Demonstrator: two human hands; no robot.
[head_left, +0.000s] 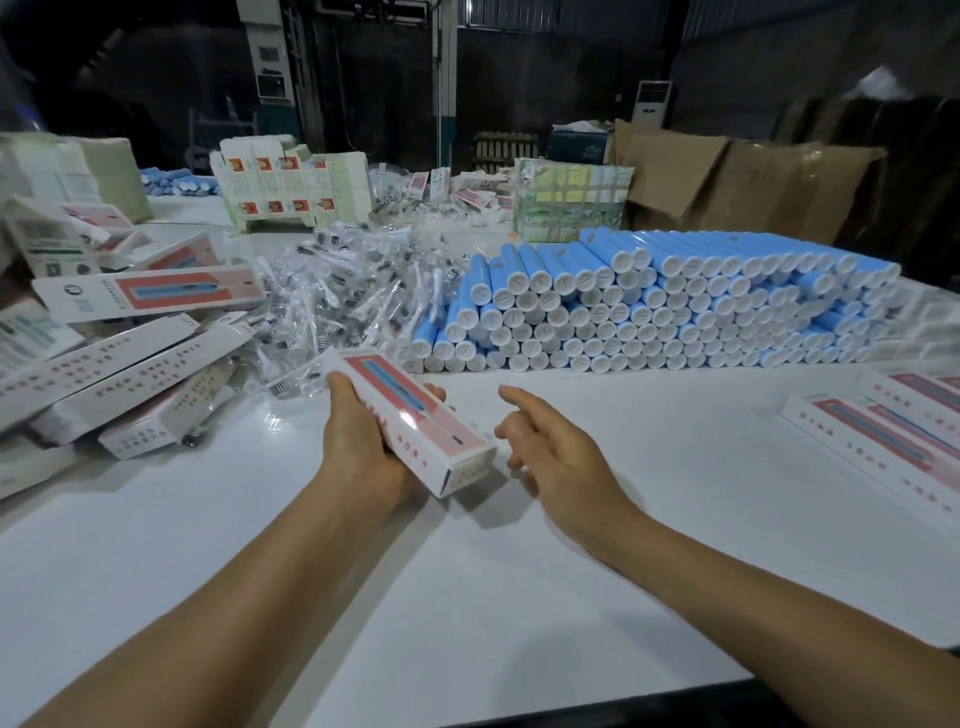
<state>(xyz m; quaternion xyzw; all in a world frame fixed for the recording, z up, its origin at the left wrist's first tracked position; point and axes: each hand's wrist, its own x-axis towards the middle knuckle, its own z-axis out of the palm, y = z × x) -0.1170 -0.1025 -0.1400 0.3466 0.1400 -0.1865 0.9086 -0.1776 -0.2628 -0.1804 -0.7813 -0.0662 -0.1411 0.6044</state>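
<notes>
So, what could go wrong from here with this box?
The left grip alone holds the box, whose near end juts past the palm; it may tip and drop onto the table. The right grip is open close beside it; a hasty reach could knock it loose. The tubes are stacked high just behind; a bump might start them rolling.

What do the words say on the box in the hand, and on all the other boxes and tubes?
No text can be read anywhere.
On the box in the left hand: small red print, too blurred.
On the boxes piled at the left: logo and print, blurred.
On the flat cartons at the back: print too small.
On the blue tubes: no words show on the white caps.
</notes>
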